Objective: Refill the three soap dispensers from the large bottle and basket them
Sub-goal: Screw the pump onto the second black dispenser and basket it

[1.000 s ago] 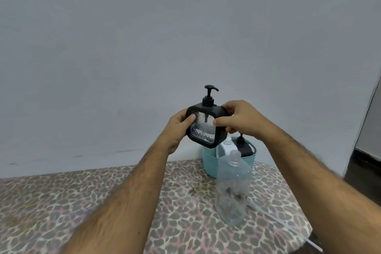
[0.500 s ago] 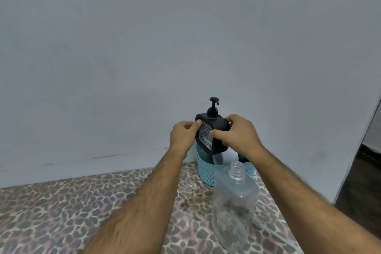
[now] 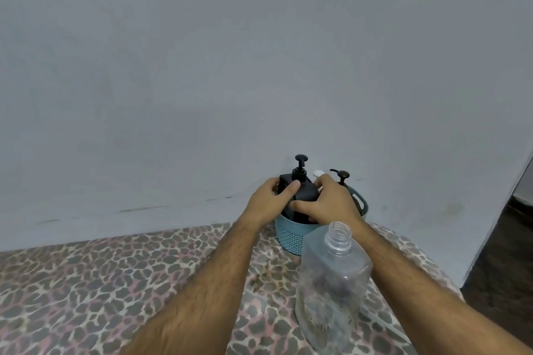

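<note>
A black square soap dispenser point(image 3: 305, 192) with a pump top stands partly inside the teal basket point(image 3: 289, 235) against the wall. My left hand point(image 3: 268, 200) grips its left side, thumb across the front. My right hand point(image 3: 327, 203) holds its right side, thumb along the lower front. Behind my right hand the white pump point(image 3: 318, 173) of a second dispenser and the dark pump point(image 3: 341, 175) of a third rise from the basket. The large clear bottle point(image 3: 330, 290) stands uncapped in front of the basket, near my right forearm.
The table wears a leopard-print cloth point(image 3: 101, 282). A plain grey wall point(image 3: 259, 66) rises right behind the basket. The table's right edge falls away to a dark floor point(image 3: 501, 268) by a doorway.
Both hands have lowered the black dispenser from chest height down into the teal basket. The view has dropped and moved closer to the table.
</note>
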Demonstrator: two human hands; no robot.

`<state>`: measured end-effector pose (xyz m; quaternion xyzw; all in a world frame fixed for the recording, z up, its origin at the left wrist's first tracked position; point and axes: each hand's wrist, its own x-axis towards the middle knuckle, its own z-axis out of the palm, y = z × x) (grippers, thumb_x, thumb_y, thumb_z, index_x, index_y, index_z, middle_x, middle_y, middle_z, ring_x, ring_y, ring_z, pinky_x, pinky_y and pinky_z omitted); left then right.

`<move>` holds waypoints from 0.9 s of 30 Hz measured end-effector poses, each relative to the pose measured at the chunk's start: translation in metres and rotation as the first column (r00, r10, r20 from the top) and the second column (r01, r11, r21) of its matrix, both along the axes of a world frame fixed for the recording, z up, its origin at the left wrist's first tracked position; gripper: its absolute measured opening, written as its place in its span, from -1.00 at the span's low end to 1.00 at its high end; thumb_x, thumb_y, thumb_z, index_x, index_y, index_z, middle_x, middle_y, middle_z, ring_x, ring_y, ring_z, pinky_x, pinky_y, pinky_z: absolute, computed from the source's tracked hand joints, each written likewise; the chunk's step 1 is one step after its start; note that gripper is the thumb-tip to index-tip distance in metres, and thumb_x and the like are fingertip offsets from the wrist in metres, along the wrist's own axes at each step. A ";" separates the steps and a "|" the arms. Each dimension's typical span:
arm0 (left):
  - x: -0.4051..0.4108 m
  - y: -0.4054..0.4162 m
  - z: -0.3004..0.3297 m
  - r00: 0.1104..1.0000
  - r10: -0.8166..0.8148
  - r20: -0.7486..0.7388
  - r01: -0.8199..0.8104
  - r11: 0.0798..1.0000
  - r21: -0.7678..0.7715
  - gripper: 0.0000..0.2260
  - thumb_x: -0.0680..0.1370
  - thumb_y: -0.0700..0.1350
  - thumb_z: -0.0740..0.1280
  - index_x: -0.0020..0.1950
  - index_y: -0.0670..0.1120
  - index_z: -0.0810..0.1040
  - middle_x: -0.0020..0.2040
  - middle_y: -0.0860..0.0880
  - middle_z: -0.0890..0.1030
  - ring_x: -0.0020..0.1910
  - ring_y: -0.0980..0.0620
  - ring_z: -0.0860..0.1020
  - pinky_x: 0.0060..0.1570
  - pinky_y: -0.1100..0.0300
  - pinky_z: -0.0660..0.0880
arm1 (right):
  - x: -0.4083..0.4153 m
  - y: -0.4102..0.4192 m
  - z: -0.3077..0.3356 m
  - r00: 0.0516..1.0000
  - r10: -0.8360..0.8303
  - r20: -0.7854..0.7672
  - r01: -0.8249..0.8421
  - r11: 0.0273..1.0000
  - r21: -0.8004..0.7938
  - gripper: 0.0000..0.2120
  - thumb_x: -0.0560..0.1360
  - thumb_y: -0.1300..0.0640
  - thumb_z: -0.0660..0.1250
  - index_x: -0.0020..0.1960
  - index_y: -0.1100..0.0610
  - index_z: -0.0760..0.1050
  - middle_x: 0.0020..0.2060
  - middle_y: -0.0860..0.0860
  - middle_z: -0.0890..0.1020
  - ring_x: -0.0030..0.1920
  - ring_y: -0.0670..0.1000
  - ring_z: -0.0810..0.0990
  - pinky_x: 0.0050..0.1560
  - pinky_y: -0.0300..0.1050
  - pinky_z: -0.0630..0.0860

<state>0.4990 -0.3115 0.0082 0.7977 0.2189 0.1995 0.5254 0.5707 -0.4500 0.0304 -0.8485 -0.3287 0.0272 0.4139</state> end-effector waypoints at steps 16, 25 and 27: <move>-0.010 -0.001 -0.023 1.000 0.007 0.028 -0.011 0.988 0.152 -0.69 0.61 0.00 0.31 0.35 0.02 0.52 0.19 0.10 0.59 0.13 0.15 0.51 0.11 0.26 0.36 | 0.008 0.004 -0.018 0.994 0.080 0.071 -0.064 0.976 -0.210 -0.71 0.42 0.02 0.50 0.00 0.16 0.52 -0.19 0.00 0.58 -0.14 0.01 0.54 -0.17 -0.16 0.37; -0.017 -0.004 -0.018 1.000 -0.025 0.015 0.021 0.970 0.241 -0.66 0.60 -0.02 0.32 0.39 0.05 0.48 0.24 0.13 0.58 0.18 0.14 0.51 0.07 0.29 0.34 | 0.016 -0.001 -0.018 0.979 0.175 0.107 -0.152 0.969 -0.197 -0.69 0.49 0.19 0.42 0.21 0.00 0.60 -0.29 -0.06 0.58 -0.17 -0.01 0.56 -0.21 -0.25 0.34; -0.019 -0.003 -0.019 0.998 -0.062 -0.028 0.067 0.963 0.260 -0.58 0.60 -0.02 0.32 0.46 0.04 0.40 0.27 0.19 0.48 0.26 0.14 0.44 0.16 0.26 0.32 | 0.020 -0.001 -0.018 0.980 0.182 0.086 -0.161 0.965 -0.208 -0.60 0.50 0.22 0.41 0.31 0.01 0.56 -0.19 0.01 0.64 -0.11 0.00 0.60 -0.09 -0.22 0.40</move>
